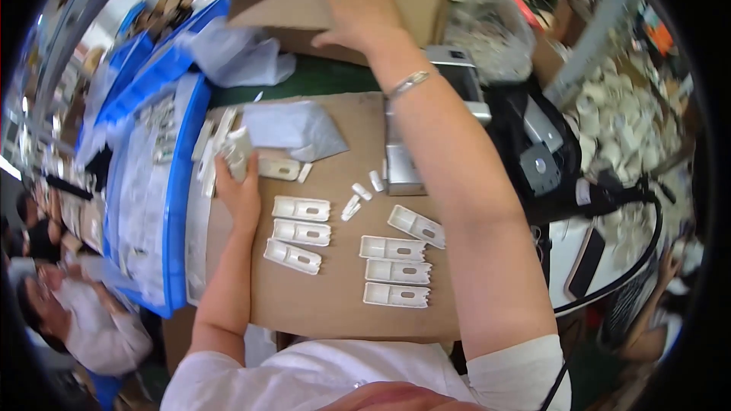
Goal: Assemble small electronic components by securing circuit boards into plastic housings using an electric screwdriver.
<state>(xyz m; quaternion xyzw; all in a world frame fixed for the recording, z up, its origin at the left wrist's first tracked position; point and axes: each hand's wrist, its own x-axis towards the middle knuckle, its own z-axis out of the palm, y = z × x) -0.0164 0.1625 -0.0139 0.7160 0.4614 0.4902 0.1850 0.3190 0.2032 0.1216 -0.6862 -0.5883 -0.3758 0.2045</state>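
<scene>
Left hand (pixel 241 192) grasping white pieces (pixel 237 146), count unclear; right hand (pixel 361 9) splayed at carton (pixel 278 6)

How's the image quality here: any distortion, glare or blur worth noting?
Head view: black fisheye corners, co-worker near the left rim tilted and soft; head view: bright strip glares at far left; head view: slotted white shells read clearly mid-picture, though white pieces in the left hand blend together.
</scene>
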